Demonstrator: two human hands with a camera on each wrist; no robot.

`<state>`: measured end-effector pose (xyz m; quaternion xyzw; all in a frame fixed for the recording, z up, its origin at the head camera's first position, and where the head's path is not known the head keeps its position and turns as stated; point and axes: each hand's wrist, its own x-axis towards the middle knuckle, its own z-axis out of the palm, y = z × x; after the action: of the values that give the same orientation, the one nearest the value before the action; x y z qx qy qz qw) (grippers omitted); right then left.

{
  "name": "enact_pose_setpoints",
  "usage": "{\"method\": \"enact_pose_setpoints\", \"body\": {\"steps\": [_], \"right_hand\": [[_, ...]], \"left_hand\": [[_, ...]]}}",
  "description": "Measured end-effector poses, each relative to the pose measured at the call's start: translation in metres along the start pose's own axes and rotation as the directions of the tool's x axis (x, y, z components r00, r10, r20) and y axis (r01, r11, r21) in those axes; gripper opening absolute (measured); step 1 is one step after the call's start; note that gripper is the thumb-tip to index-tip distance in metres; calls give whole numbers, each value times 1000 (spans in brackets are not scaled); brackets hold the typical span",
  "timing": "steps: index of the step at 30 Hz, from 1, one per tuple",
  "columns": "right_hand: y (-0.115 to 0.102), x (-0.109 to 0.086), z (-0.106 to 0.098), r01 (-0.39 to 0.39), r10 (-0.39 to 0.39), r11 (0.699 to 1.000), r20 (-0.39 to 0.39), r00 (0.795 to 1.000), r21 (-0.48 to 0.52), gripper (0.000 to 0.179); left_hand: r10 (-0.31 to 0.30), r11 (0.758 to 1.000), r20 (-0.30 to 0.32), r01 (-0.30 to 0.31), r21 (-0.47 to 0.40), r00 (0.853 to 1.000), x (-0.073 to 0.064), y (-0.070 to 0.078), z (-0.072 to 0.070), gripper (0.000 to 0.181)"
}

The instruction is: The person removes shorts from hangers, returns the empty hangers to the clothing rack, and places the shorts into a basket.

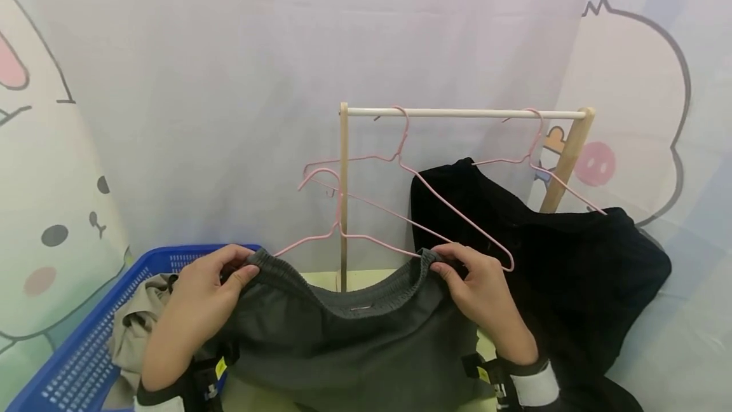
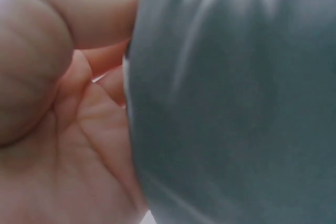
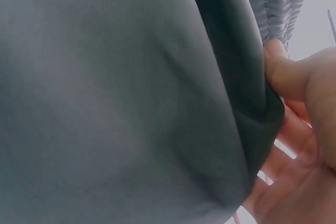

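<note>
Grey-green elastic-waist bottoms (image 1: 354, 348) are stretched out between my two hands, the waistband facing up. My left hand (image 1: 203, 291) pinches one end of the waistband between thumb and fingers. At the opposite end, my right hand (image 1: 477, 288) pinches the gathered band the same way. A pink hanger (image 1: 337, 229) stands up behind the waistband, its hook free of the rack and its arms running down to the band near both hands. The hanger's lower part is hidden by the cloth. Grey cloth (image 2: 226, 98) fills most of the left wrist view.
Behind stands a small rack with a white rail (image 1: 457, 112) and wooden posts. From it hang a bare pink hanger (image 1: 437, 192) and another carrying a black garment (image 1: 549, 266). On the left, a blue basket (image 1: 80, 342) holds beige clothing (image 1: 140, 320). A pale yellow-green surface (image 1: 372, 280) lies beneath.
</note>
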<state>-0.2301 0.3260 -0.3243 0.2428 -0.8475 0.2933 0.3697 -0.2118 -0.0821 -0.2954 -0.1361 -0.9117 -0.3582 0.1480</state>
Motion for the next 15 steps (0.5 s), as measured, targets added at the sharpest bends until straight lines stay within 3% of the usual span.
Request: {"method": "enact_pose_setpoints", "body": {"steps": [7,15], "right_hand": [[1,0,1,-24,24,1000,-64,998,-4,25],[-1,-2,2,-56,56,998,-48,997,11,23]], "left_hand": [[18,999,14,-17,-38,1000,3,-1,3,23],[48,998,-15,-49,-36,999,5,1,6,20]]}}
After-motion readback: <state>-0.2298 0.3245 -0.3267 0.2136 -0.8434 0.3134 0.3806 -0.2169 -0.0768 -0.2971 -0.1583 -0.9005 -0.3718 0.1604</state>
